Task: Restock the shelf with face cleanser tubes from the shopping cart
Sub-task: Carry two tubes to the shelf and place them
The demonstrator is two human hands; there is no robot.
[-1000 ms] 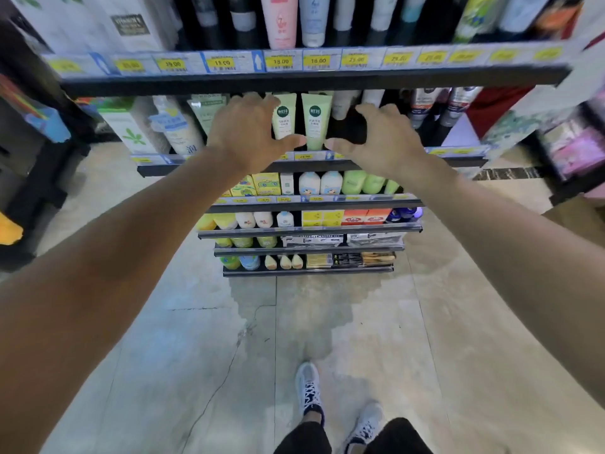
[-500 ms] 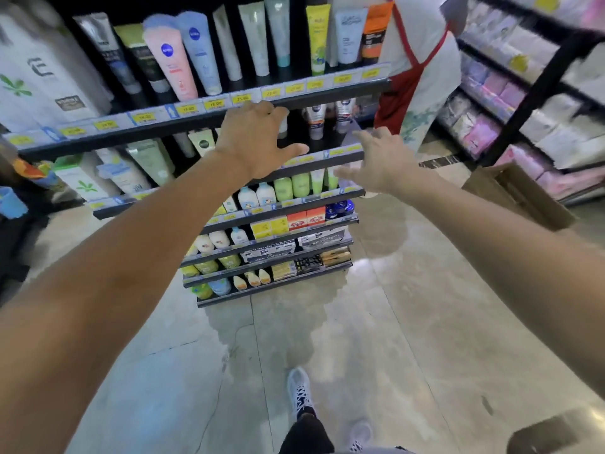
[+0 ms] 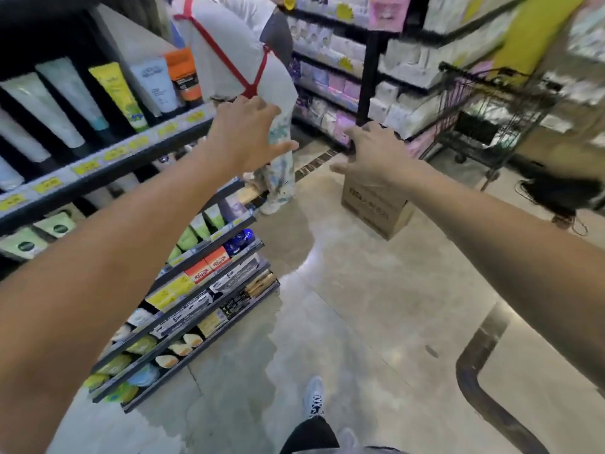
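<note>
1. Head view: both arms reach out in front of the person, above the floor.
2. The left hand is in the air with its fingers spread and its thumb sticking out to the side. It holds nothing.
3. The right hand is in the air too. Its fingers are loose and a little bent, and it holds nothing.
4. The two hands are near each other but do not touch.
5. The shelf is on the left side. It is dark, with yellow price tags along its front edge.
6. The face cleanser tubes stand in a row on that shelf, leaning with their caps down. One is yellow, some are white, and one has an orange top.
7. More rows below hold green tubes, boxes and small bottles.
8. The shopping cart stands far off on the right, past the right hand. It is blurry, so I cannot tell what is inside it.
9. A cardboard box sits on the floor, just under the right hand in the picture.
10. Another person in a white top with red straps stands beside the end of the shelf, behind the left hand.
11. A shoe of the person shows at the bottom.
</note>
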